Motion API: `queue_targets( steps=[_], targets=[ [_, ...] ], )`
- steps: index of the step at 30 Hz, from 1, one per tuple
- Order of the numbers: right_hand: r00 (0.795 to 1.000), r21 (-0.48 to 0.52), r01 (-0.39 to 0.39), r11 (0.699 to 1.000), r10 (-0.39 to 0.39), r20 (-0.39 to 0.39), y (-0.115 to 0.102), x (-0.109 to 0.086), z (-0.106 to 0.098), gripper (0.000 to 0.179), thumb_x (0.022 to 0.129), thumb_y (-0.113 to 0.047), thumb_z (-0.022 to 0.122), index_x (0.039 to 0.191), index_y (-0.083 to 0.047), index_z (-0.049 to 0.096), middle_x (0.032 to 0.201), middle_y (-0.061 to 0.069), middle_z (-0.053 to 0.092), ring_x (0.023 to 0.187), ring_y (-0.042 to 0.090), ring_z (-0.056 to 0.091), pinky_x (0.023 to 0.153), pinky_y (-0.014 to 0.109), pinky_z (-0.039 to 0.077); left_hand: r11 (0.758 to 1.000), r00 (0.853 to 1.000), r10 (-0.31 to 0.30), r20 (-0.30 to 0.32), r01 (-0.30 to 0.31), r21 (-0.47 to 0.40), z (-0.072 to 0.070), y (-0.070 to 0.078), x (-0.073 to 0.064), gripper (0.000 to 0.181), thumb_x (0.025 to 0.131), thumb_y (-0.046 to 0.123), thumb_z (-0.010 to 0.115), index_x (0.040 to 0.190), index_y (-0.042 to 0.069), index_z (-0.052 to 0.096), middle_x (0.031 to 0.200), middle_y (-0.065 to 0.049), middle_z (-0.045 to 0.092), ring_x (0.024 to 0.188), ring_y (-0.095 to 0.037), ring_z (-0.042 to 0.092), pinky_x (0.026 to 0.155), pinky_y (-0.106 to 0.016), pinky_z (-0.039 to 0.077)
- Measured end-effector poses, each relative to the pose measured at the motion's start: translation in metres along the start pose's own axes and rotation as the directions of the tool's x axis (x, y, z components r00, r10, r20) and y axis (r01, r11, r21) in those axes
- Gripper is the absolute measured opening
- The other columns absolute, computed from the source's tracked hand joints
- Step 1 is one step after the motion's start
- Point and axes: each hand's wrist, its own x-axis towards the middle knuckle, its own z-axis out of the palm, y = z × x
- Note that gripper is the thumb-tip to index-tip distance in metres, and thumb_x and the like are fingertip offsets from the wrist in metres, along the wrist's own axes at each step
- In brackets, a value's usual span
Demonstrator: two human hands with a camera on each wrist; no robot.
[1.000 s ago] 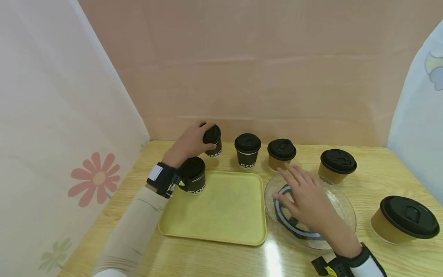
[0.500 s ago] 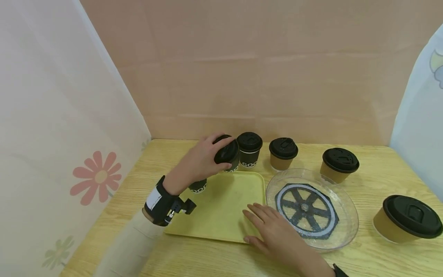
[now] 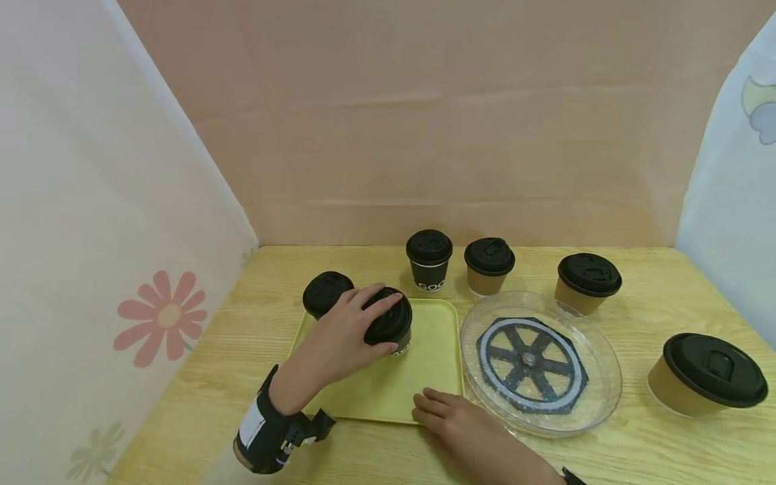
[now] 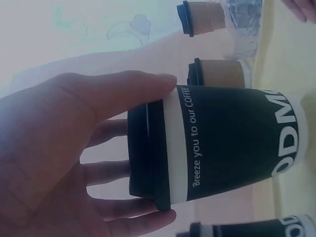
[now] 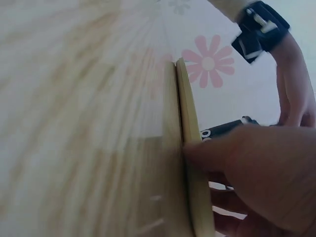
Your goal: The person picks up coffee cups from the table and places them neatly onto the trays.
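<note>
The left hand (image 3: 342, 330) gripped a black paper cup (image 3: 390, 328) from above, fingers and thumb curled round its black lid (the left wrist view showed white lettering down the cup's side (image 4: 232, 143)). That cup stood upright on the yellow tray (image 3: 424, 357), near the tray's far left corner. The right hand (image 3: 467, 421) rested on the tray's near right corner, its fingers fairly straight and laid over the rim, with the thumb against the tray's edge in the right wrist view (image 5: 217, 148). Just beyond the tray's far left corner stood a 2nd black cup (image 3: 325, 294), close beside the held one and partly hidden behind the left hand. Behind the tray's far right corner stood a 3rd black cup (image 3: 429, 259), and next to it a small brown cup (image 3: 488, 265) with a black lid. Just to the right of the tray lay a clear glass plate (image 3: 600, 397) bearing a dark wheel pattern. Beyond the plate, further right of the tray, stood 1 more brown cup (image 3: 587, 283), and well to the right of the tray a wider brown cup (image 3: 706, 374) with a black lid. Everything sat on a pale wooden table (image 3: 667, 451).
</note>
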Motion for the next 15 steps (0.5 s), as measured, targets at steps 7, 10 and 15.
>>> queue_targets(
  steps=[7, 10, 15],
  targets=[
    [0.996, 0.128, 0.040, 0.991, -0.030, -0.079, 0.009, 0.000, 0.004, 0.029, 0.094, -0.014, 0.061, 0.122, -0.015, 0.069, 0.127, 0.005, 0.067, 0.119, 0.022, 0.063, 0.091, 0.038, 0.056, 0.996, 0.996, -0.083, 0.016, 0.083, -0.039, 0.011, -0.008, -0.022, 0.068, 0.082, 0.043, 0.077, 0.142, 0.026, 0.051, 0.151, -0.009, 0.044, 0.131, -0.041, 0.046, 0.099, -0.054, 0.047],
    [0.991, 0.160, 0.042, 0.986, -0.020, -0.136, 0.011, 0.000, 0.006, 0.025, 0.093, -0.016, 0.065, 0.117, -0.015, 0.072, 0.124, 0.005, 0.068, 0.117, 0.022, 0.065, 0.090, 0.039, 0.057, 0.995, 0.995, -0.096, -0.017, 0.095, -0.043, 0.017, -0.010, -0.025, 0.069, 0.083, 0.046, 0.074, 0.144, 0.027, 0.049, 0.152, -0.009, 0.042, 0.131, -0.041, 0.046, 0.099, -0.054, 0.048],
    [0.980, 0.183, 0.057, 0.981, -0.020, -0.198, 0.013, 0.000, 0.010, 0.022, 0.089, -0.014, 0.069, 0.111, -0.015, 0.075, 0.120, 0.005, 0.070, 0.113, 0.022, 0.067, 0.088, 0.039, 0.057, 0.995, 0.993, -0.094, -0.071, 0.091, -0.038, 0.028, -0.011, -0.027, 0.066, 0.086, 0.054, 0.066, 0.143, 0.024, 0.050, 0.154, -0.009, 0.040, 0.130, -0.038, 0.046, 0.097, -0.053, 0.049]
  ],
)
